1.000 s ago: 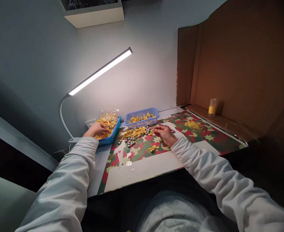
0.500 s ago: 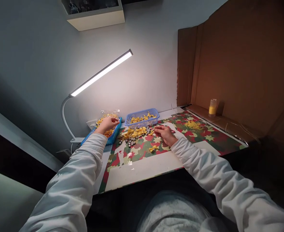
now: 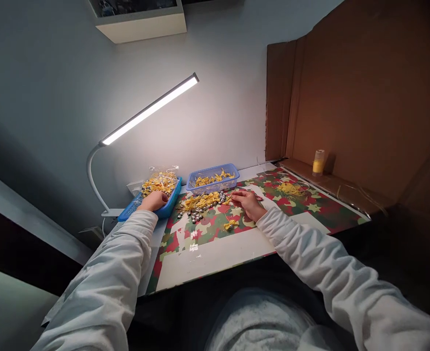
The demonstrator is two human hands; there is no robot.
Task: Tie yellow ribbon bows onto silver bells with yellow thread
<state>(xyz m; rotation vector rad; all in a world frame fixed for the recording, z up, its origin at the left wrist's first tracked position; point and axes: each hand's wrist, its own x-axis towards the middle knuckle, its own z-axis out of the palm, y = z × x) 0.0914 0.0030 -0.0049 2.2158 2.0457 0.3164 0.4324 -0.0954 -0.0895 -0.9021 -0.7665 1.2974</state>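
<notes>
the hands are well apart. the left hand [image 3: 152, 201] dips into the blue basket [image 3: 171, 205], by its heap of yellow pieces [image 3: 160, 182] — whether its fingers grip anything, i cannot tell. the right hand [image 3: 250, 204] pinches a small yellow bit [image 3: 227, 200] just beside the pile [image 3: 204, 200] of yellow pieces and silvery balls on the counter [image 3: 196, 268]; a yellow bow [image 3: 231, 224] lies nearer the person.

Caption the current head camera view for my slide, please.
By a lit lamp: left hand at the bright-blue basket, right hand beside a pile of yellow and silvery pieces.
</notes>
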